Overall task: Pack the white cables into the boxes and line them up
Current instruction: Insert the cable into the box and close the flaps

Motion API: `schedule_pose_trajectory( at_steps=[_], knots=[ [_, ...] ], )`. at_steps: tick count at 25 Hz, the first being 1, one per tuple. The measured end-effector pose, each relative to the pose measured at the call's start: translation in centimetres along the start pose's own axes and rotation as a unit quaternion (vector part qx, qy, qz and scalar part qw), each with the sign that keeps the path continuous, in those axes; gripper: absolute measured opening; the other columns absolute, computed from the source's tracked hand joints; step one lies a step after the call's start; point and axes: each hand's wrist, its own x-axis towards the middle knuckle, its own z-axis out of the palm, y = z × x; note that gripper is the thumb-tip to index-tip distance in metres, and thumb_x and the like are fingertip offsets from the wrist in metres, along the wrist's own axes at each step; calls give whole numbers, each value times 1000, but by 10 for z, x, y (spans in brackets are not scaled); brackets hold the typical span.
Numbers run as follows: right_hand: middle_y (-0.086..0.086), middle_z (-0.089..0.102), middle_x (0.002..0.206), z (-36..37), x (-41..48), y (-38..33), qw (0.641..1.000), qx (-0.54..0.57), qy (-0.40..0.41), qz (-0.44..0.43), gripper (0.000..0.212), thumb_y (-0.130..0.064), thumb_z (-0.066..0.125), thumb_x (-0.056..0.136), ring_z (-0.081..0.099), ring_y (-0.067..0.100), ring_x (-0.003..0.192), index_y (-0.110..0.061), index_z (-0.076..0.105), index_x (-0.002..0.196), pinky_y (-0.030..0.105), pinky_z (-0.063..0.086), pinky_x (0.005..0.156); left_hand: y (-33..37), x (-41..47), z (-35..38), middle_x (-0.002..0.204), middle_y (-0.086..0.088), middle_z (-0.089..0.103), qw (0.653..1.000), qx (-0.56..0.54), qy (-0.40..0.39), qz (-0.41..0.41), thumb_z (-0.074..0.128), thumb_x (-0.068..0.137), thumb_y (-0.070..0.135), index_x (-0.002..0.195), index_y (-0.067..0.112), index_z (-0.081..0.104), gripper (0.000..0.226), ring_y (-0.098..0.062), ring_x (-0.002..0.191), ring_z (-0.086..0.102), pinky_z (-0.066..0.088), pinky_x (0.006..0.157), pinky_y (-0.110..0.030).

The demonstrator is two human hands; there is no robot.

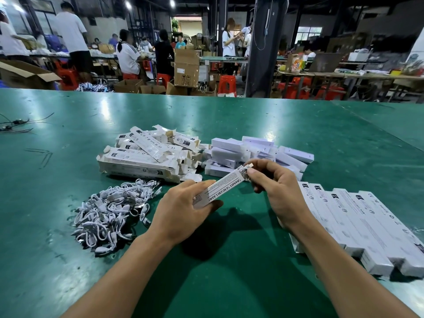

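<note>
Got the box [219,188] gripped mid-body in my left hand [181,210]; it's light, thin card that crushes easily, so I go gentle. My right hand [273,189] pinches what looks like a floppy coiled cable [246,172] at the open end, hard to tell exactly.

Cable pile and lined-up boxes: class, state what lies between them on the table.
Head view: the left hand gripping a white box and the right hand pinching a cable at its open end, above bare green table.
</note>
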Motion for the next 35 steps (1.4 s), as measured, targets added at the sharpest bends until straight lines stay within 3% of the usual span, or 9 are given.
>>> schedule_pose_trajectory(
  at_steps=[6,9,14,16,19,23,26,30,35],
  knots=[
    [-3,76,82,2,1,3,1000,-2,27,1,8,-11,77,89,64,2,67,-18,74,93,13,49,59,-1,0,0,95,10,65,1000,27,-2,11,75,85,42,132,30,64,49,-10,77,59,56,67,-38],
    [-6,76,80,10,-3,3,999,-9,31,-3,4,-19,76,90,61,1,64,-23,77,89,11,47,59,1,-1,0,94,9,65,1000,10,13,11,70,86,51,127,31,67,45,-12,79,62,56,68,-39],
    [3,67,109,19,-6,3,997,-56,55,-23,9,-28,75,91,60,6,78,-31,80,98,16,49,74,3,0,4,79,15,56,998,-21,52,-4,63,89,58,116,24,69,44,-9,72,57,53,65,-35],
    [8,68,101,20,-7,3,997,-52,57,-12,11,-30,78,88,60,12,77,-30,77,99,22,51,72,6,0,5,72,14,52,997,-23,68,-5,59,88,59,107,24,69,41,-9,67,54,49,61,-33],
    [-4,66,83,22,-9,2,999,-36,40,-1,13,-31,79,87,55,12,71,-28,76,99,22,47,67,6,0,4,65,16,44,996,-30,78,-3,63,90,54,92,28,63,26,-7,63,50,43,57,-25],
    [8,51,68,20,-9,1,999,-34,29,0,7,-35,77,89,43,17,64,-28,74,91,36,38,61,3,0,2,72,16,50,998,-29,54,3,68,89,53,113,24,70,38,-4,66,51,48,61,-30],
    [24,62,78,22,-12,0,997,-78,-14,-12,14,-39,74,91,48,20,67,-26,75,93,44,44,63,6,-1,1,84,11,61,999,-34,27,6,70,86,53,117,29,70,40,-11,72,57,52,65,-37],
    [-1,70,72,22,-14,0,996,-80,-27,-9,15,-36,74,92,54,9,64,-24,75,102,28,45,62,6,-1,1,83,8,63,999,-33,27,-2,70,88,51,116,27,71,36,-15,73,58,51,65,-40],
    [-10,63,66,24,-13,2,998,-44,25,-26,31,-33,77,88,51,3,57,-35,65,117,22,43,56,5,-1,3,73,9,55,999,-28,25,-5,57,87,66,104,23,70,47,-12,64,50,47,58,-38]
  ],
)
